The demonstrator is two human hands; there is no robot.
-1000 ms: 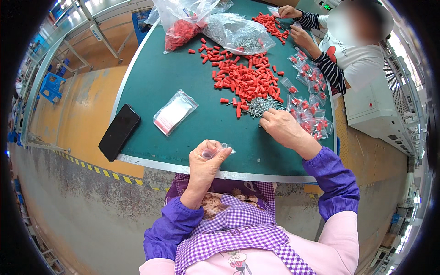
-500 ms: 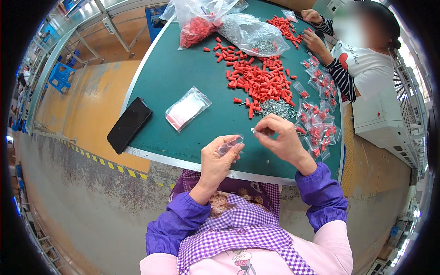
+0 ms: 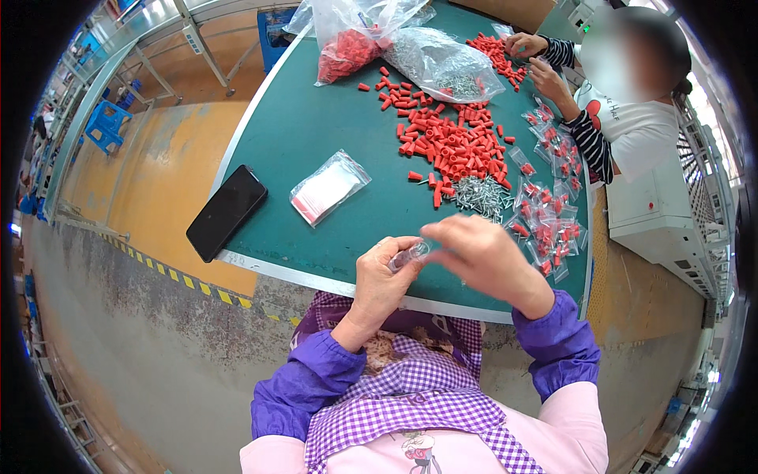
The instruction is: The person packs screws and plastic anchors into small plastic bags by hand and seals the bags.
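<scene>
The left hand [image 3: 377, 286] is pinching a small clear plastic bag [image 3: 408, 256] between thumb and fingers, holding it up at the near edge of the green table [image 3: 316, 142]. The right hand [image 3: 482, 257] is closing in on the mouth of that bag, fingertips bunched together as if carrying something small; motion blur is hiding whether anything sits between them, so its contents cannot be told. A second ago this right hand was reaching out to the pile of small metal screws [image 3: 478, 193] beyond the bag, and half a second ago it was travelling back, so the hands are now meeting at the bag. Judging from this, a pick from the pile is being brought to the bag for filling.

Just beyond the right hand and to its right, a spread of small filled clear bags [image 3: 549, 225] is lying flat, each showing red pieces inside. Farther out from the grip, loose red plastic caps [image 3: 450, 142] are forming a heap touching the screws. To the left of the held bag, a stack of empty clear bags with a red strip [image 3: 328, 188] is lying flat, and a black phone [image 3: 227, 212] is resting at the table edge farther left. At the far end, two large clear sacks are sitting: one with red caps [image 3: 351, 43], one with screws [image 3: 442, 63]. Another person's hands [image 3: 537, 63] are working there.
</scene>
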